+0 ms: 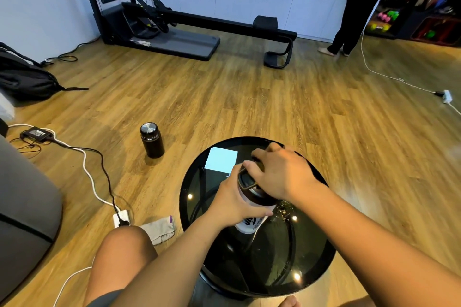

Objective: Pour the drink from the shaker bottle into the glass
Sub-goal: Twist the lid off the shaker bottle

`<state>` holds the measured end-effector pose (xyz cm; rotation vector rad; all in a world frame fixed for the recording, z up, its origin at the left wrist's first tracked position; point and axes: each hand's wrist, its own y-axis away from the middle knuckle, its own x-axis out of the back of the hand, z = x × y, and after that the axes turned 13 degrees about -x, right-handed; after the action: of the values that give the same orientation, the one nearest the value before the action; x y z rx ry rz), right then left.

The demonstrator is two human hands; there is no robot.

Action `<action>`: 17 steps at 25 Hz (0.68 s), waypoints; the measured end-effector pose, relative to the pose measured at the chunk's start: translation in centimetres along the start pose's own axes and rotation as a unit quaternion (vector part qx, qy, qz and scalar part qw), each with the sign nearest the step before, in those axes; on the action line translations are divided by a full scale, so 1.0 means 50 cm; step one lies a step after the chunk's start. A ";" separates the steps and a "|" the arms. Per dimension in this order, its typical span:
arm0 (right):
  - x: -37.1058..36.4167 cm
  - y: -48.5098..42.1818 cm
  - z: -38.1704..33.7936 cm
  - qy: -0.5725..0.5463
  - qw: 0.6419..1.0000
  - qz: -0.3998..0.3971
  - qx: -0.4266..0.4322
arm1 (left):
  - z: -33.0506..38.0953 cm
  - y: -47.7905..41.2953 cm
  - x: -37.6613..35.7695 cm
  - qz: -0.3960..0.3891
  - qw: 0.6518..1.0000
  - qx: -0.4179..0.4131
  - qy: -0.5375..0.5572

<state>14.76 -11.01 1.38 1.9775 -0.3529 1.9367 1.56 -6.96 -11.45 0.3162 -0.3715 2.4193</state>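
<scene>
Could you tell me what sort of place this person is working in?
Most likely a home gym or workout room: a cable exercise machine with a long bench stands on the wood floor, bright dumbbells sit on a rack, and the hands hold a shaker bottle.

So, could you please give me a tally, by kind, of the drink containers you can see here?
shaker bottle: 1
glass: 1
black flask: 1
Total: 3
</scene>
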 end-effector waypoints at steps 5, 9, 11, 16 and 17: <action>0.005 0.030 -0.036 -0.153 0.957 -0.051 0.239 | 0.003 0.002 -0.003 -0.014 1.000 -0.013 0.006; 0.014 0.006 -0.008 -0.152 0.984 0.035 0.089 | 0.006 0.001 -0.001 0.000 1.000 -0.005 0.006; 0.008 0.000 -0.004 -0.026 0.999 0.028 0.026 | 0.005 -0.001 -0.001 -0.001 1.000 0.000 0.002; -0.006 0.035 -0.050 -0.193 0.950 -0.065 0.238 | 0.006 0.003 -0.005 -0.040 0.999 -0.033 -0.013; -0.003 0.033 -0.046 -0.254 0.935 -0.053 0.243 | 0.007 0.002 -0.004 -0.041 0.998 -0.039 -0.010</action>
<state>11.99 -11.59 1.38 2.7519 0.1329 1.5160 1.71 -7.26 -11.23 0.3143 -0.4512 2.3172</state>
